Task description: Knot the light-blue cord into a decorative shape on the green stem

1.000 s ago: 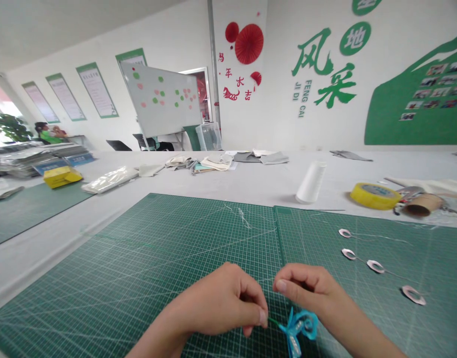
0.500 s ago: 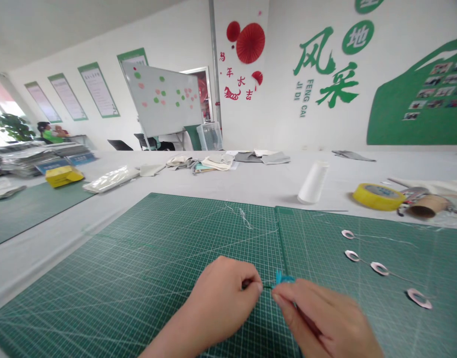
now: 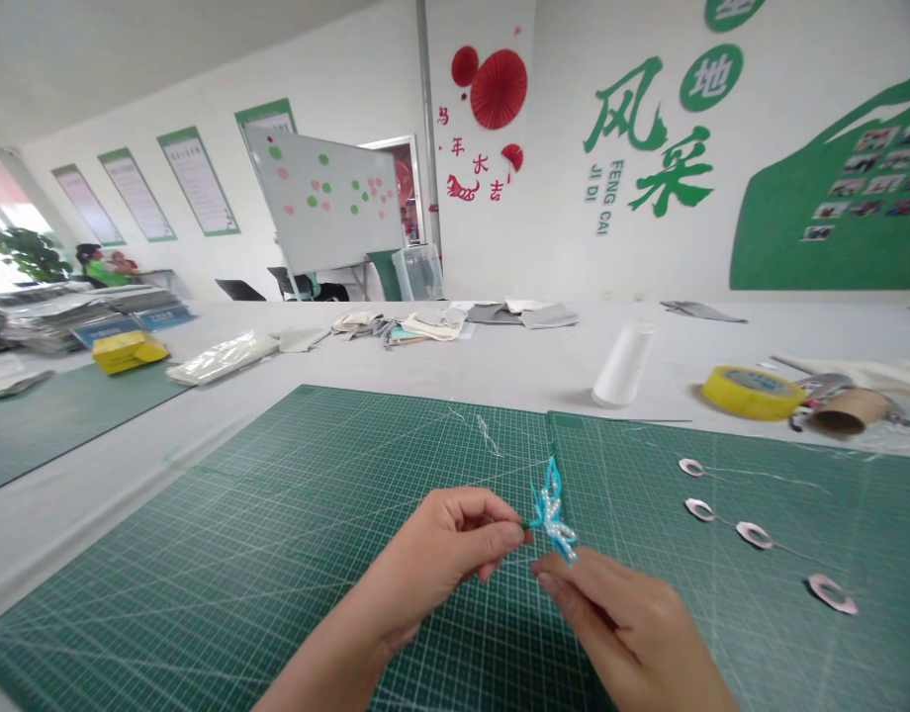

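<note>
A small blue ornament with white beads is held upright above the green cutting mat. My left hand pinches its thin stem between thumb and forefinger. My right hand is just to the right and below, its fingertips touching the ornament's lower end. Whether the right hand grips it firmly cannot be told.
Several pink petal pieces on thin wires lie on the mat at the right. Behind them are a white thread cone, a yellow tape roll and a cardboard tube. Fabric scraps and a yellow box lie further back.
The ornament has risen from low between my hands to upright above them. My left hand moved up and slightly right; my right hand turned palm-down beneath the ornament.
</note>
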`<state>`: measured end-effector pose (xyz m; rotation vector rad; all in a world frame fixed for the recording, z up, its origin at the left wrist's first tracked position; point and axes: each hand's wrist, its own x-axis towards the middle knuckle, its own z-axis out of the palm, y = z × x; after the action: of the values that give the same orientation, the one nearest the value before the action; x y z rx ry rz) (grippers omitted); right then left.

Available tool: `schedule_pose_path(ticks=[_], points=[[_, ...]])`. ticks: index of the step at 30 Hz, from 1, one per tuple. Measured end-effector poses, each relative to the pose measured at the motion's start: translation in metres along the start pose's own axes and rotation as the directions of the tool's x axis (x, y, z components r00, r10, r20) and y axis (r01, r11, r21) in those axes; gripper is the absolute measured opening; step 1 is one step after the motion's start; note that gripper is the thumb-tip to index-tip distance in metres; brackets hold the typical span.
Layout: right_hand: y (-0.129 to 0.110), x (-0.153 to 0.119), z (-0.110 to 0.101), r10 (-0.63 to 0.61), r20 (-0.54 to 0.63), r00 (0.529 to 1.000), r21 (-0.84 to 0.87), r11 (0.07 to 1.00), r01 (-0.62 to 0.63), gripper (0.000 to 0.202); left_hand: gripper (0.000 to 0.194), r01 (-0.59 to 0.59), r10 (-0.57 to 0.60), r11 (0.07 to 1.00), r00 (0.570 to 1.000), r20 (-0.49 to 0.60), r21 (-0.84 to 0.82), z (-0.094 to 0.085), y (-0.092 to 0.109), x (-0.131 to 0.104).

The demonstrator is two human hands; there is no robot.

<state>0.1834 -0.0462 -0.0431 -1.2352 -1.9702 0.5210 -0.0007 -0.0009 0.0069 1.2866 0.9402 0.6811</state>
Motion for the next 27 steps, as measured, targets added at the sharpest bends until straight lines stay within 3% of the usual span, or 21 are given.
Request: schedule_pose_path(ticks=[6,9,12,16,19,24,27], points=[[0.02,0.015,-0.017,0.225,0.216,0.95,0.313,0.906,-0.286,0.029,0.02,-0.037,0.028,0.997,0.991,-0.128,-0.062,-0.006,0.0,0.0],[0.041,0.019,-0.03,0.35,0.356,0.866,0.442,0.754,-0.486,0.036,0.023,-0.057,0.041,0.994,0.985,-0.168,-0.093,-0.011,0.0,0.0],[0.063,0.018,-0.041,0.454,0.407,0.793,0.504,0.613,-0.609,0.042,0.024,-0.065,0.047,0.993,0.984,-0.169,-0.102,-0.014,-0.002,-0.001],[0.095,0.017,-0.05,0.591,0.295,0.751,0.507,0.569,-0.648,0.043,0.023,-0.06,0.046,0.995,0.987,-0.157,-0.082,-0.013,-0.002,-0.002],[0.115,0.016,-0.057,0.661,0.154,0.734,0.357,0.656,-0.665,0.041,0.023,-0.052,0.039,0.996,0.986,-0.162,-0.078,-0.012,0.001,-0.002],[0.131,0.015,-0.072,0.674,0.009,0.738,0.245,0.714,-0.656,0.027,0.022,-0.044,0.034,0.998,0.982,-0.184,-0.047,-0.012,0.004,-0.001],[0.132,0.015,-0.078,0.658,-0.064,0.75,0.222,0.743,-0.632,0.032,0.021,-0.068,0.063,0.997,0.98,-0.188,-0.02,-0.012,0.001,0.0]])
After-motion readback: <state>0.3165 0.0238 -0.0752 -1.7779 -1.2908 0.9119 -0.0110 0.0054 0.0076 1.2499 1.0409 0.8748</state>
